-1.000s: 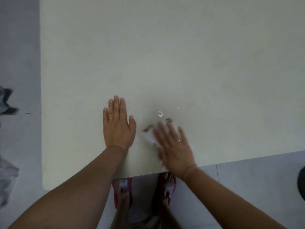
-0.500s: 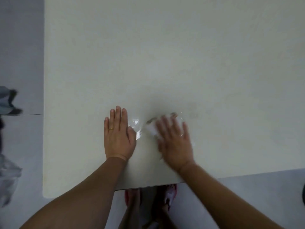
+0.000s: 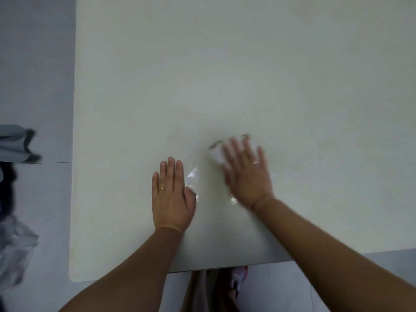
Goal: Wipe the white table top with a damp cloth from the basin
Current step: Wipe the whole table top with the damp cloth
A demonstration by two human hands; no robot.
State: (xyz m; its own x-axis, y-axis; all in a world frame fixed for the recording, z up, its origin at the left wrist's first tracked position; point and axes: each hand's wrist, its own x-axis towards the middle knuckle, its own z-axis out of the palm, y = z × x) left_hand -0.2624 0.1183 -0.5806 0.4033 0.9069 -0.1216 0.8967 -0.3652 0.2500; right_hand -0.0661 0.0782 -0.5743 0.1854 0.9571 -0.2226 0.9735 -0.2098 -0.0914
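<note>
One soft, limp damp cloth [image 3: 217, 156] sits under the right hand [image 3: 246, 176], fingers [image 3: 234, 149] spread, probably best pressed flat; left hand [image 3: 172, 199], fingers together, rests on the bench [image 3: 225, 64].

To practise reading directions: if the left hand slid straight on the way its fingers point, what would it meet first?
Nothing, as far as the picture shows: ahead of the left hand lies only bare table top to the frame's edge. The cloth under the right hand sits aside.
</note>
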